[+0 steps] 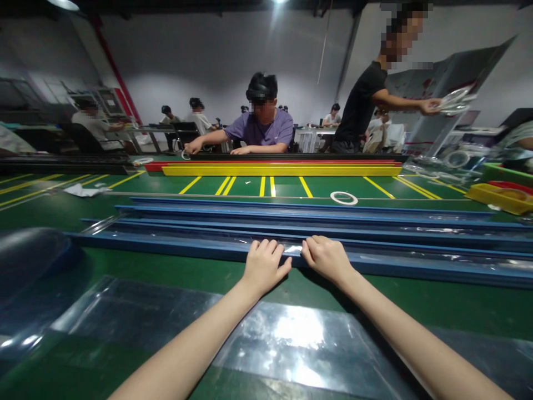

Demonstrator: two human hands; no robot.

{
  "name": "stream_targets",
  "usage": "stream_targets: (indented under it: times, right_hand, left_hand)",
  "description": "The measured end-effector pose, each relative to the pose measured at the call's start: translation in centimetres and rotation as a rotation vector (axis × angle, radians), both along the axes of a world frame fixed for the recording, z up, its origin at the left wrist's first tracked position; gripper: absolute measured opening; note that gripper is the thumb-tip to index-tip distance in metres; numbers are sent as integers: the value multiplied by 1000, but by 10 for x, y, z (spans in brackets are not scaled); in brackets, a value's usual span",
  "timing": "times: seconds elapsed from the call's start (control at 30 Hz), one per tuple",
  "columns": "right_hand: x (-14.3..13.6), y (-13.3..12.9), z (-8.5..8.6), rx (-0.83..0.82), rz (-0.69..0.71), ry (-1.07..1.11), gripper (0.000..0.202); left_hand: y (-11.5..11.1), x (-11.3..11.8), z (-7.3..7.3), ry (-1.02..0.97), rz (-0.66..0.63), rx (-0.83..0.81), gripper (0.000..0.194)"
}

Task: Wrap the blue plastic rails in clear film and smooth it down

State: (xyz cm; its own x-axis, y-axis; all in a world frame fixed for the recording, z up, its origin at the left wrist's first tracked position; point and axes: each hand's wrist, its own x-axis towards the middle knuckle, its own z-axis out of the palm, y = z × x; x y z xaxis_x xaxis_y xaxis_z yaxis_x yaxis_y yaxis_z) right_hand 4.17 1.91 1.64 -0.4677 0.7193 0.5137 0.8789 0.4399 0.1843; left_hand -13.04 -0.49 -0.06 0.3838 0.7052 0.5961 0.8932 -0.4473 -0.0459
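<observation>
Long blue channels lie side by side across the green table, with clear film showing inside them. My left hand (265, 265) rests on the nearest blue channel (166, 248), its fingers curled over the rim and the thumb pointing right. Just to its right, my right hand (325, 256) has its fingers bent over the same channel, pressing at the film (293, 249) between the hands. The two hands are apart. A wide clear plastic sheet (291, 339) lies flat on the table under my forearms.
Across the table (233, 278) are yellow (283, 170) and red channels, with a seated person (266, 128) behind them. A white tape ring (343, 198) lies beyond the blue channels. Yellow trays (499, 200) stand at right; another person (362, 100) holds clear plastic.
</observation>
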Motion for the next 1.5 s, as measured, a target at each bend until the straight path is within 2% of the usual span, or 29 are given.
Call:
stream_targets:
  times: [0.17,0.4,0.7,0.9,1.17,1.5]
  right_hand:
    - [1,2,0,49,29,-3,39]
    - [12,-1,4,-13,39,-78,43]
    - [67,2,-3,80,33,-89,45]
    - [95,1,-6,102,-55,-50,44]
    - [90,-4,-7,119,-172,41,41]
    - [88,-5,-4,15,-171,49,39]
  left_hand:
    - [-1,-1,1,-3,-2,6,19]
    - [-2,-1,2,-3,-19,10,22]
    - [-2,-1,1,5,-37,15,22]
    - [-2,-1,2,-4,-40,19,24]
    - [-3,0,1,8,-19,-4,24]
    - [-2,0,0,20,-11,-26,24]
